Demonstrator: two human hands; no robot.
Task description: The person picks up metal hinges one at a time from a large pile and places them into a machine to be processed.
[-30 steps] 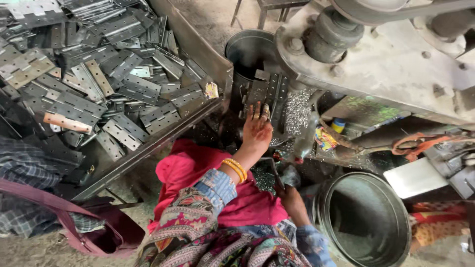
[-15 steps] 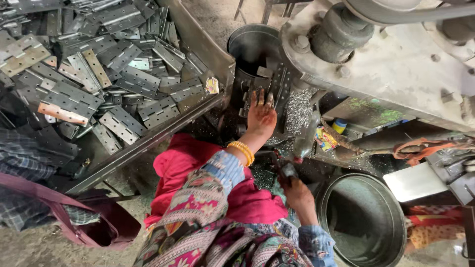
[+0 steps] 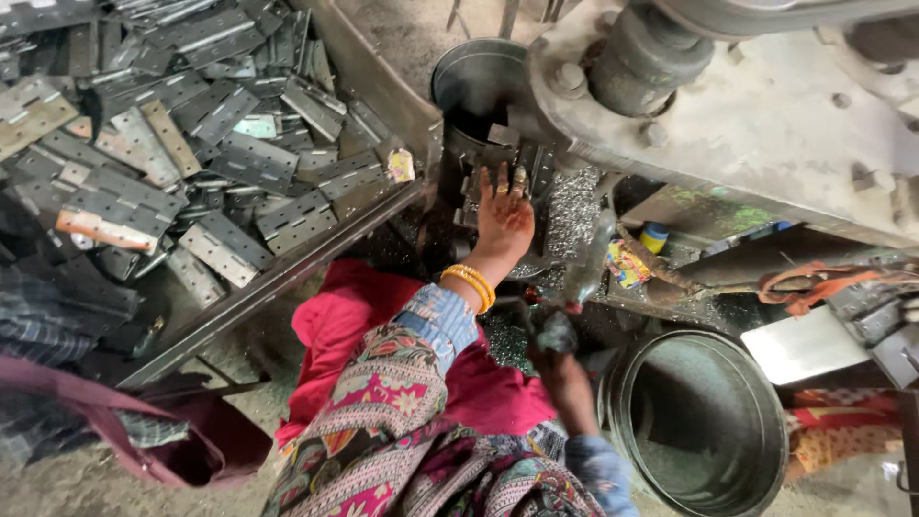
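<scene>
L hand point(image 3: 504, 218) reaches far fwd, fingers spread and pressed flat onto a dark metal plate piece point(image 3: 500, 153) seated at the mouth of the press machine point(image 3: 766, 124); palm open, not curled round anything, fingertips touching the piece's near edge, so the piece lies just beyond and under the fingers. Orange bangles point(image 3: 470, 284) sit on that wrist. R hand point(image 3: 555, 337) is nearer and lower, right of the L forearm, closed round a small dark object point(image 3: 552, 330); can't tell what it is, too dim. Silver metal shavings point(image 3: 572, 206) lie heaped just right of the L hand on the machine bed. Far behind the plate stands a round metal can point(image 3: 469, 77). To the left, a sloped metal tray point(image 3: 278, 278) holds a big pile of grey hinge plates point(image 3: 220, 124), well apart from both hands. Near right, a large empty metal drum point(image 3: 704, 421) sits just right of the R hand. A red cloth point(image 3: 335, 316) covers the lap under the L arm. A maroon bag point(image 3: 191, 450) lies near left on the floor.
</scene>
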